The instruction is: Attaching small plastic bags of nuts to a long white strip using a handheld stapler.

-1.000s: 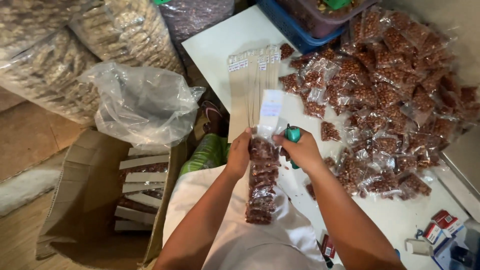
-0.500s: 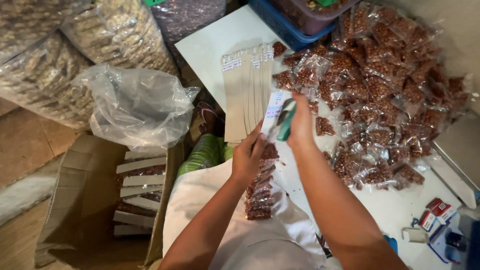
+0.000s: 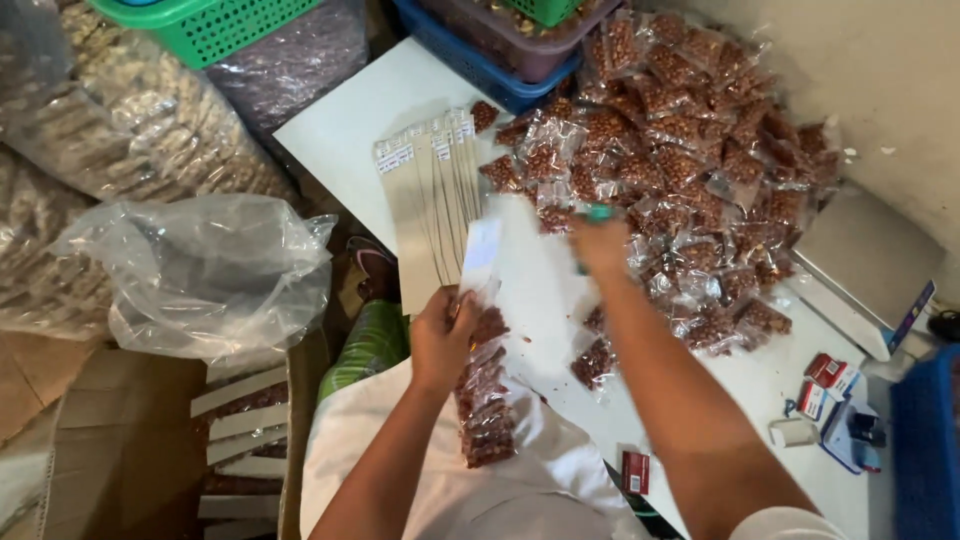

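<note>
My left hand [image 3: 440,340] pinches the upright peanut bag [image 3: 482,385]; my right hand [image 3: 600,243], gripping a green tool [image 3: 598,213], reaches beyond it.

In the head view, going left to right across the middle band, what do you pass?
Crumpled clear plastic bag → fan of long paper header strips → left hand holding a long packet of nuts → right hand with a green tool → heap of small nut packets → grey scale.
</note>
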